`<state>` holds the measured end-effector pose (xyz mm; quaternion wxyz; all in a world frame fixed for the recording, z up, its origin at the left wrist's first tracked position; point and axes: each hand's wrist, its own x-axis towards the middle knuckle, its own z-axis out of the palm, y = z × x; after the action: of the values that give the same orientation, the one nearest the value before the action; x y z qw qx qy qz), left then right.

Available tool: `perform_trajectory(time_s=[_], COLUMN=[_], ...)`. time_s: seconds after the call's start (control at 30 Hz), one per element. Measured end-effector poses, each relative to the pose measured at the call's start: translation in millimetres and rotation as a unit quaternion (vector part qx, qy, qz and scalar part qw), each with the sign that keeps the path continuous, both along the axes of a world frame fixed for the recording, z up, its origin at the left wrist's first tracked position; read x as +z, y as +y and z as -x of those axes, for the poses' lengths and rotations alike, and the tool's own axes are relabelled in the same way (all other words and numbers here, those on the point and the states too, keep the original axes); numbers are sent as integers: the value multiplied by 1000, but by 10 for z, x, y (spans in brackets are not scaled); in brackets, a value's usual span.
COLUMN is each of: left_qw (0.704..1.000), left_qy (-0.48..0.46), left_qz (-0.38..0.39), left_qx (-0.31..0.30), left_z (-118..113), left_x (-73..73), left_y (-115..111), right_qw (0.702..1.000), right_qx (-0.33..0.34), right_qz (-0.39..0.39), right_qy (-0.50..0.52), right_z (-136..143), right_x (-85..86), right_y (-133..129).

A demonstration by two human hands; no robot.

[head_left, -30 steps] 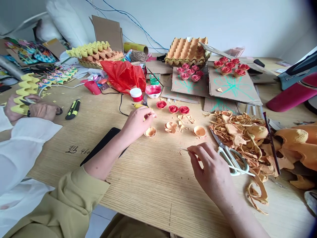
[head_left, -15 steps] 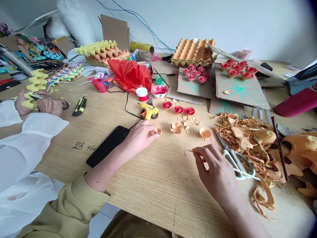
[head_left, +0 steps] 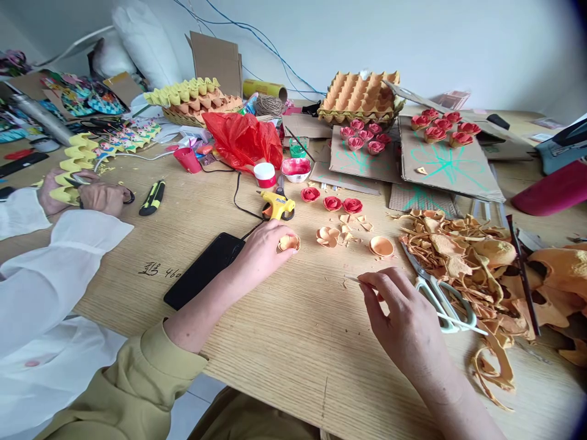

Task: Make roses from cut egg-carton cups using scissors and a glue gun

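My left hand [head_left: 263, 247] has its fingers around the left side of a small orange carton flower [head_left: 288, 243] on the table, just below the yellow glue gun [head_left: 276, 205]. My right hand [head_left: 398, 308] is raised over the table with thumb and forefinger pinched on a thin pointed tool [head_left: 353, 279], whose tip points left. Between and beyond the hands lie an orange petalled flower [head_left: 328, 237] and a round orange cup [head_left: 381, 246], with small scraps near them. Three red flowers [head_left: 332, 203] sit in a row farther back.
A black phone [head_left: 204, 269] lies beside my left forearm. Light green scissors [head_left: 443, 296] and heaped carton scraps [head_left: 458, 244] are at right. At left, a person's hands [head_left: 103, 197] hold yellow carton and scissors near a utility knife [head_left: 152, 197].
The view has shifted slightly, so most things appear a little farther right. More of the small flower shows beside my left fingers. My right hand keeps its pinch.
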<state>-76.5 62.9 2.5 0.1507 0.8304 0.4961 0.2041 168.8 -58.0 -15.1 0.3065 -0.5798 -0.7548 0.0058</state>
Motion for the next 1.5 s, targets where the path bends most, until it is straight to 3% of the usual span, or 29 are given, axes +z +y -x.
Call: perform_trajectory(time_s=[0.8, 1.2, 1.5], left_qw=[1000, 998, 986], left_qy=[19, -40, -152], left_qz=[-15, -39, 27], left_qx=[8, 25, 64], left_z=[47, 113, 115], left_x=[-79, -36, -16], left_y=[76, 173, 201], right_qw=[1000, 1000, 1000], right_qx=[4, 1, -3], right_qz=[-5, -1, -2], right_qy=[-7, -6, 5], right_z=[-5, -6, -14], right_x=[-6, -6, -4], right_y=[8, 4, 18])
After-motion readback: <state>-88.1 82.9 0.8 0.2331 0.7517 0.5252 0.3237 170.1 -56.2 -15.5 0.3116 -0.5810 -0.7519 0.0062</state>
